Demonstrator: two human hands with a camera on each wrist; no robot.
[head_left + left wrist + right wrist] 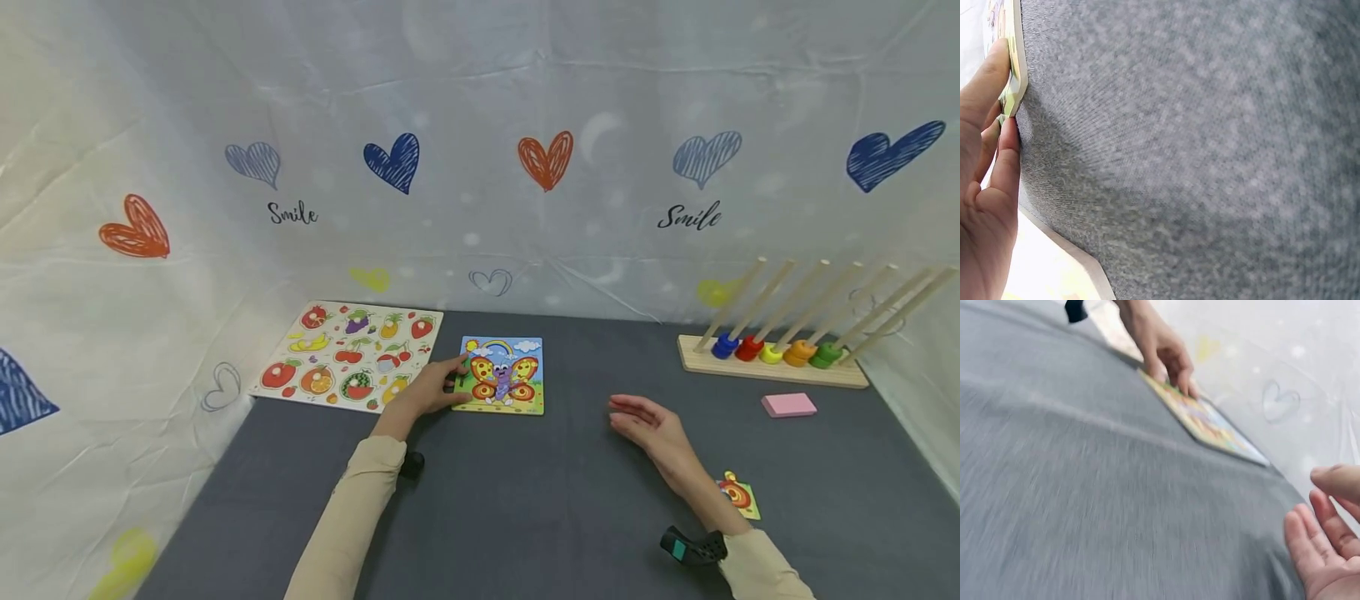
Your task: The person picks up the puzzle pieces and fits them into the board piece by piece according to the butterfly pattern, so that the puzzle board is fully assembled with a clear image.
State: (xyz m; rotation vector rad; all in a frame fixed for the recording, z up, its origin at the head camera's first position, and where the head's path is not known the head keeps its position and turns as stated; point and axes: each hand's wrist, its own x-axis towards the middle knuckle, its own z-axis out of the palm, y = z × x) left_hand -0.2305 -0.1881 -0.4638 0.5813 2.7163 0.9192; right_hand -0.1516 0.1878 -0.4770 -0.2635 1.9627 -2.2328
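A square butterfly puzzle (504,377) lies on the grey table, its picture facing up. My left hand (433,385) grips it at its left edge, thumb near the front corner and fingers farther back. In the left wrist view that edge of the butterfly puzzle (1015,69) shows between thumb and fingers of the left hand (988,169). My right hand (651,429) hovers over the table to the right of the puzzle, fingers loosely bent and holding nothing. Under the right forearm, partly hidden, lies a puzzle piece (742,497) with an orange-red ring pattern.
A fruit puzzle board (330,357) lies at the back left, close to the left hand. At the back right stands a wooden peg stand (780,367) with colored rings and tall pegs. A pink block (789,405) sits before it. A printed cloth (480,233) hangs behind.
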